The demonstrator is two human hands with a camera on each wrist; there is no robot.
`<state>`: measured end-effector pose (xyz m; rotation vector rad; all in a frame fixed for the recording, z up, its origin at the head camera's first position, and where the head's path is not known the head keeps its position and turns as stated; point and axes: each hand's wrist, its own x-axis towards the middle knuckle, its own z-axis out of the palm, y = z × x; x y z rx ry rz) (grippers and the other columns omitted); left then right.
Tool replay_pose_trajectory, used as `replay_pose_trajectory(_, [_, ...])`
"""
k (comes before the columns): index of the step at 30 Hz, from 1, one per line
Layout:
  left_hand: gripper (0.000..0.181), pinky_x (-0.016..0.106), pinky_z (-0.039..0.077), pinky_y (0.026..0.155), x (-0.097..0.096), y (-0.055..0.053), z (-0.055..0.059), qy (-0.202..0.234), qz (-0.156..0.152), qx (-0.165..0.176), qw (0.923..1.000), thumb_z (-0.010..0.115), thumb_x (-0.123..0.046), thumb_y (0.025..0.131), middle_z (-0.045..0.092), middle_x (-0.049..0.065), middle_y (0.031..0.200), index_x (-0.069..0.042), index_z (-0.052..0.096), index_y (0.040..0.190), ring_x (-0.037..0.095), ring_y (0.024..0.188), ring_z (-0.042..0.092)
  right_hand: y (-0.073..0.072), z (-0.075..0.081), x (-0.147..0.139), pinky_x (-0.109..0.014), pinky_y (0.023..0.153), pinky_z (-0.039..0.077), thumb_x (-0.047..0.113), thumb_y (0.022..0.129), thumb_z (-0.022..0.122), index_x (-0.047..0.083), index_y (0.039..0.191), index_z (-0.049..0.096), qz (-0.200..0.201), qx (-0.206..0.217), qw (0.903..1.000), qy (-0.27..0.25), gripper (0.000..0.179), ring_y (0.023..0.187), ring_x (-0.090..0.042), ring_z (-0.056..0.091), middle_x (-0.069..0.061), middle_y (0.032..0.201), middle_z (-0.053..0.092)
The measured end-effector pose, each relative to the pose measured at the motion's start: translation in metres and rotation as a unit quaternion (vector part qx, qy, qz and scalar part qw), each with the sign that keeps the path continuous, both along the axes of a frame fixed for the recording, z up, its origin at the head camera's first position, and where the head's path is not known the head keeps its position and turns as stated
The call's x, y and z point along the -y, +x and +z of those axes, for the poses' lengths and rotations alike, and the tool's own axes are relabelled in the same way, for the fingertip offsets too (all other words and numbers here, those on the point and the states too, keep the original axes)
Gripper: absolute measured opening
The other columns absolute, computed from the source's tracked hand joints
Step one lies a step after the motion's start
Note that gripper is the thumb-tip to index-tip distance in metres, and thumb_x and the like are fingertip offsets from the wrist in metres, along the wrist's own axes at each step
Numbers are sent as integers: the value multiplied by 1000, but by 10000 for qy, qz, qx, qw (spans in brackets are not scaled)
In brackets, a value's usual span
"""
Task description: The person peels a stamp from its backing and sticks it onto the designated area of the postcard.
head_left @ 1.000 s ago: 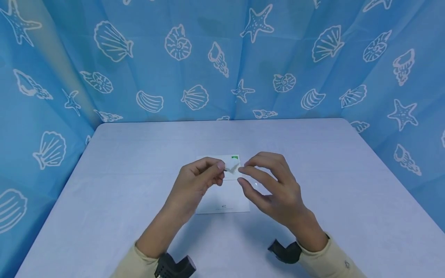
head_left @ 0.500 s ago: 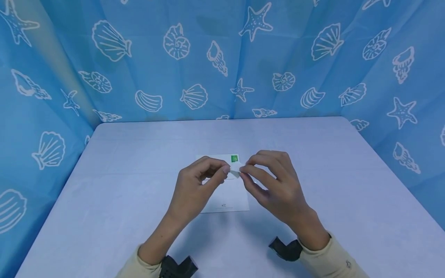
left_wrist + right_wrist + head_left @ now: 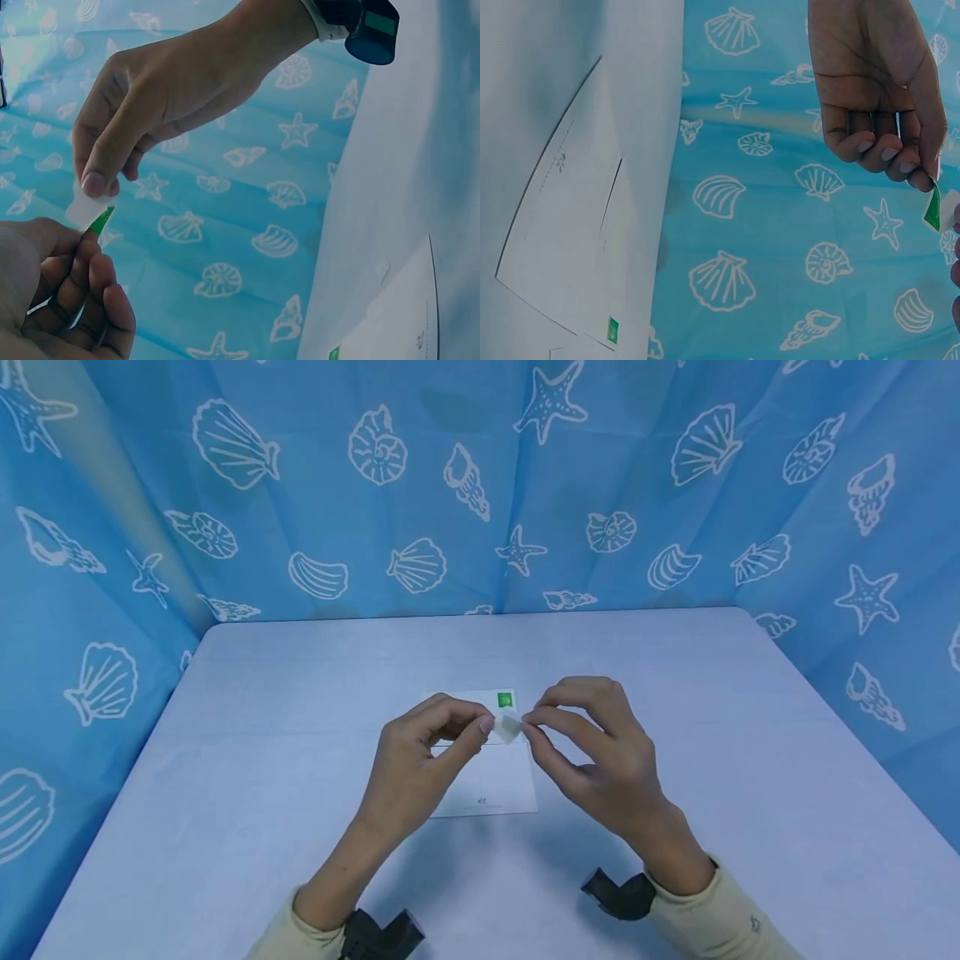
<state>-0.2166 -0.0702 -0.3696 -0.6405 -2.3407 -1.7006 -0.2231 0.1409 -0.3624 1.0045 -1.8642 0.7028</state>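
A small sticker, its face green (image 3: 101, 220) with a white backing paper (image 3: 81, 207), is stretched between both hands over the envelope. In the head view only a pale scrap (image 3: 507, 728) of it shows. My left hand (image 3: 420, 760) pinches the green part between thumb and forefinger; in the right wrist view this green corner (image 3: 933, 211) curls away from the white paper. From the other side, my right hand (image 3: 600, 756) pinches the white paper with thumb and fingertips. Underneath lies a white envelope (image 3: 487, 785), a green square (image 3: 505, 700) in its upper right corner.
A white cloth covers the table (image 3: 285, 693). Behind it and along both sides hangs a blue curtain (image 3: 465, 410) with white shell prints. Beside the envelope, the left wrist view shows a small pale square (image 3: 384, 271). Black cameras sit on both wrists.
My right thumb and fingers have closed on the sticker's white paper, from being spread beside it a second ago. The pale scrap has turned between the hands and uncovered the green square.
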Motion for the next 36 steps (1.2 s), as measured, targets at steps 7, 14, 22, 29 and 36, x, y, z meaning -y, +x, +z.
replay_pose_trajectory(7, [14, 30, 56, 78, -1, 1, -1, -42, 73, -28, 10000, 67, -24, 98, 66, -10, 94, -14, 74, 106, 4, 83, 64, 0, 0, -1, -22, 91, 50, 20, 99, 64, 1, 94, 74, 48, 173, 9996, -209, 22, 92, -30, 59, -14, 98, 64])
replay_pose_trajectory(14, [13, 30, 56, 80, -2, 1, -1, -87, 101, 22, 9999, 68, -24, 98, 67, -10, 96, -15, 74, 106, 4, 84, 64, 0, 1, -3, -24, 86, 52, 21, 98, 65, -1, 93, 74, 25, 221, 9991, -364, 24, 91, -28, 60, -14, 97, 64])
replay_pose_trajectory(22, [13, 30, 56, 79, -3, 1, -1, -124, 131, 42, 9998, 69, -25, 97, 67, -11, 96, -16, 74, 105, 4, 85, 64, -1, 4, -3, -21, 84, 52, 19, 98, 65, -2, 90, 73, 116, 216, 9978, -614, 24, 87, -28, 60, -15, 94, 64])
replay_pose_trajectory(29, [13, 30, 56, 80, -1, 2, 0, -119, 29, -118, 9999, 70, -23, 96, 67, -11, 95, -15, 74, 106, 3, 84, 65, 1, 7, -2, -20, 82, 51, 22, 97, 67, -3, 86, 74, 142, 20, 9958, -900, 28, 83, -30, 59, -16, 89, 64])
replay_pose_trajectory(36, [12, 29, 56, 80, 0, 2, 1, -115, 40, -218, 9997, 71, -21, 96, 67, -10, 95, -14, 74, 105, 4, 85, 65, 1, 8, -2, -19, 84, 51, 22, 96, 67, -4, 85, 72, 141, 91, 9944, -1039, 29, 82, -30, 59, -17, 88, 64])
